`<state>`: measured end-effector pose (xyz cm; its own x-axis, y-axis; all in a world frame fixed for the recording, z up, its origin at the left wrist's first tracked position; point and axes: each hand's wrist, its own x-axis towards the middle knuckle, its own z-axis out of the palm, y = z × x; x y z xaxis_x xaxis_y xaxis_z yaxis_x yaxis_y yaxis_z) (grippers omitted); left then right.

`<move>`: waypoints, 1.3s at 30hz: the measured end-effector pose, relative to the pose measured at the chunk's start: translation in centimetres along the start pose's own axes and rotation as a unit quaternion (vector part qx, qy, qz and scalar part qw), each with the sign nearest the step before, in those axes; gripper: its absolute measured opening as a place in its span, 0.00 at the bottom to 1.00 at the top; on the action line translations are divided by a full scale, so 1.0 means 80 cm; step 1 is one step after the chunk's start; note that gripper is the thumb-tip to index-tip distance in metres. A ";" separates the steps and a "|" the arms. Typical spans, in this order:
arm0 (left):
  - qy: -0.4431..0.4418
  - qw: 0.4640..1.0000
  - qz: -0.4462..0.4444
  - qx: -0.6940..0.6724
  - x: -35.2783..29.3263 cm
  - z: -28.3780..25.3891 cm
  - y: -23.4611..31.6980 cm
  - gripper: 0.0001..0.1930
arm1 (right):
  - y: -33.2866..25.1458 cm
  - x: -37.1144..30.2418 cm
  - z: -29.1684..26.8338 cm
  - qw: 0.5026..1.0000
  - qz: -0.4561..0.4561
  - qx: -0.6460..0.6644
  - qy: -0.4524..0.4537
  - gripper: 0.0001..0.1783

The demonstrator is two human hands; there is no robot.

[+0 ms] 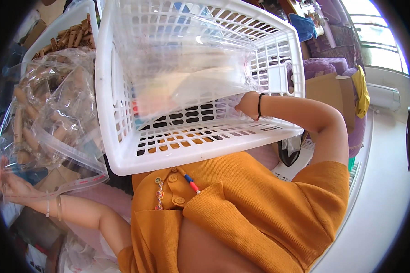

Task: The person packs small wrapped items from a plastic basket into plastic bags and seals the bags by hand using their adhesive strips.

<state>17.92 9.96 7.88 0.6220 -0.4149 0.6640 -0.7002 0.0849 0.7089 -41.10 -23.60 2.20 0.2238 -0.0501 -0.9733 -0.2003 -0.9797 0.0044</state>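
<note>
Shining, a crumpled clear bag (57, 107) spreads beyond the left hand (14, 183); whether that or the right hand (247, 105) grips, I cannot tell.

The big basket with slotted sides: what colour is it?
The basket is white, seen best in the head view.

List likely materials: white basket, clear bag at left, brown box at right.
White basket: likely moulded plastic, semi-gloss; smooth rim, regular slots.
Clear bag at left: plastic film, glossy; see-through, wrinkled, sharp glints. Exact polymer unclear.
Brown box: probably cardboard, matte; flat, thin panels.
</note>
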 end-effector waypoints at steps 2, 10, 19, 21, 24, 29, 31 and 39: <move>0.000 1.000 0.004 0.000 -0.004 -0.002 0.001 0.10 | 0.000 -0.013 -0.005 1.000 -0.003 0.002 0.011 0.32; 0.050 0.999 -0.015 -0.007 -0.006 0.018 0.009 0.16 | 0.003 -0.002 0.004 0.998 0.058 -0.011 -0.017 0.26; 0.039 0.999 -0.003 -0.007 -0.004 0.011 0.001 0.11 | 0.018 -0.013 -0.008 0.995 0.096 -0.005 0.030 0.25; 0.031 0.999 0.007 -0.021 -0.004 0.010 -0.001 0.11 | 0.025 -0.018 -0.015 0.993 0.103 0.009 0.056 0.24; 0.027 0.999 0.012 -0.028 -0.003 0.010 -0.002 0.10 | 0.040 -0.026 -0.026 0.983 0.098 0.078 0.135 0.22; 0.039 0.999 0.000 -0.023 -0.005 0.018 0.007 0.09 | 0.065 -0.019 -0.036 0.956 0.124 0.114 0.242 0.14; 0.053 0.998 -0.010 -0.024 -0.007 0.020 0.009 0.08 | 0.076 -0.005 -0.026 0.959 0.139 0.105 0.223 0.14; 0.035 0.997 0.028 -0.064 -0.006 0.012 0.003 0.08 | 0.078 0.032 0.004 0.967 0.227 0.025 0.112 0.14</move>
<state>17.09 9.29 7.52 0.6091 -0.3426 0.7153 -0.6870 0.2227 0.6917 -42.10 -29.78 -0.37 0.3016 -0.5183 -0.8002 -0.3713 -0.8369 0.4021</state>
